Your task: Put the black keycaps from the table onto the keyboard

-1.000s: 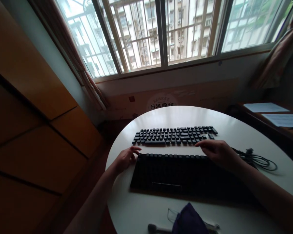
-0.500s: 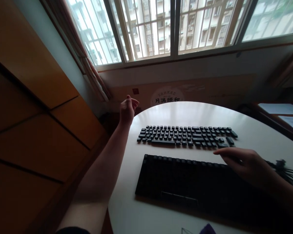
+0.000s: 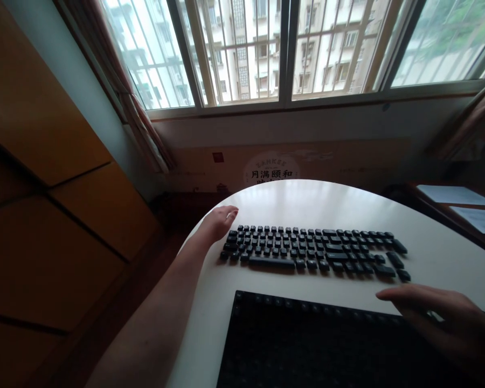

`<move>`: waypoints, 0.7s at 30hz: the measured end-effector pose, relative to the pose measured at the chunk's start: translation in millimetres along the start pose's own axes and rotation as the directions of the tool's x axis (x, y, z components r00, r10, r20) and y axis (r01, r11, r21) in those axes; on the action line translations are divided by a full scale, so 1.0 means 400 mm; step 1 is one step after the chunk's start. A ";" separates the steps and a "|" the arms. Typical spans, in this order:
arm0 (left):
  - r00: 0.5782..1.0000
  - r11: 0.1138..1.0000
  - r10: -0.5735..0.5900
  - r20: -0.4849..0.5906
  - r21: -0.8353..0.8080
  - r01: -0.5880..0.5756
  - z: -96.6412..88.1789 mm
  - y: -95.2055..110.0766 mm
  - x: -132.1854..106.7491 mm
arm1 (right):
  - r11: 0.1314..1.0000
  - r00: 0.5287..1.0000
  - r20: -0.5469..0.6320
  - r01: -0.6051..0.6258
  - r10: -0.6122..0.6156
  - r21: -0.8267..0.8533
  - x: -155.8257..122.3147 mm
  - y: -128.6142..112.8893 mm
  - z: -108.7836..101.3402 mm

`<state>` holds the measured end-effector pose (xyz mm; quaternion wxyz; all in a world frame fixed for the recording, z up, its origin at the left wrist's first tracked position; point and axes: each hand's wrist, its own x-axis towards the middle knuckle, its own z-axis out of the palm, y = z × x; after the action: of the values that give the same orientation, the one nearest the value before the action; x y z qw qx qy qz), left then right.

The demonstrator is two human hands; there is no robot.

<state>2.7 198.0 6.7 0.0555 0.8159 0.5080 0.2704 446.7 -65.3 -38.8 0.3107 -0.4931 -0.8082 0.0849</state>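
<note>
Left hand point(image 3: 218, 222) open at centre-left; right hand point(image 3: 440, 318) open, empty, lower right; loose keycaps point(image 3: 313, 250) may scatter if bumped.

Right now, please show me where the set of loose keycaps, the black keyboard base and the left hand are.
Set of loose keycaps point(image 3: 313, 252): head view, middle rows.
Black keyboard base point(image 3: 307, 345): head view, dark top surface.
Left hand point(image 3: 219, 221): head view, back of the hand.

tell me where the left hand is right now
In the head view the left hand lies at the left edge of the white round table, just beside the top-left corner of the laid-out keycaps.
</note>
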 end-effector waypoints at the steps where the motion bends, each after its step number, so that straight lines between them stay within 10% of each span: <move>1: 0.999 1.000 -0.005 0.041 -0.009 0.005 0.003 0.003 -0.002 | 1.000 1.000 -0.016 -0.009 0.010 0.001 -0.001 0.000 0.000; 21: 0.966 0.956 -0.223 0.129 -0.164 0.243 0.041 -0.005 -0.005 | 0.994 0.995 -0.083 -0.053 0.061 0.091 0.020 -0.032 -0.007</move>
<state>8.8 200.3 -8.5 0.1875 0.7554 0.5706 0.2618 436.2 -65.2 -27.5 0.3640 -0.5047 -0.7752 0.1086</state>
